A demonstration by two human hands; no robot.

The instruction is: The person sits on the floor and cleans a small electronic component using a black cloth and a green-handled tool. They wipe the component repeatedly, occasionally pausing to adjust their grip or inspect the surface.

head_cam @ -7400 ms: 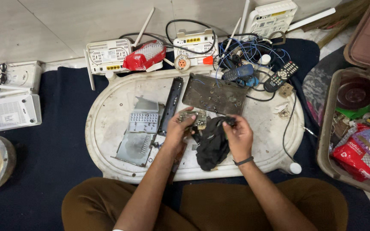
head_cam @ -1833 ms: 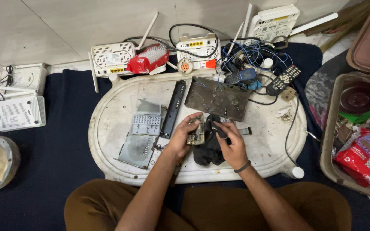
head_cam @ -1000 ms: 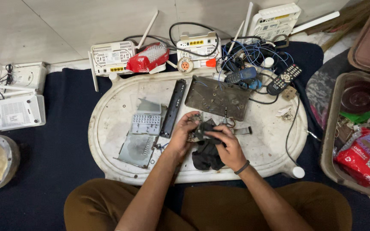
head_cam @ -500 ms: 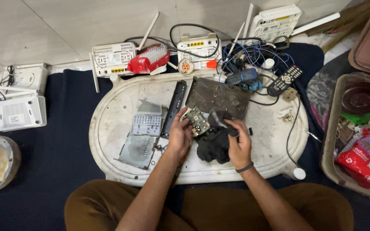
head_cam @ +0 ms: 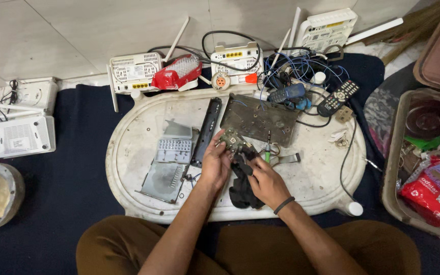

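My left hand (head_cam: 215, 162) grips a small circuit board (head_cam: 234, 140) and tilts it up above the white oval tray (head_cam: 128, 168). My right hand (head_cam: 264, 179) sits just right of it, its fingers on a black cloth (head_cam: 240, 189) and close against the board's lower edge. Whether the right hand pinches a part or only the cloth I cannot tell. A green-handled tool (head_cam: 268, 150) lies beside that hand. A dark metal plate (head_cam: 259, 118) lies behind the board.
On the tray lie a screwdriver-bit case (head_cam: 174, 150), a grey metal sheet (head_cam: 163, 178) and a black bar (head_cam: 207, 130). White routers (head_cam: 134, 71), a red pouch (head_cam: 178, 74), tangled cables and a remote (head_cam: 337, 97) line the far side. A bin of packets (head_cam: 429, 178) stands on the right.
The left hand has lifted and tilted the circuit board upward and slightly left. The right hand has slid down to the black cloth under the board.
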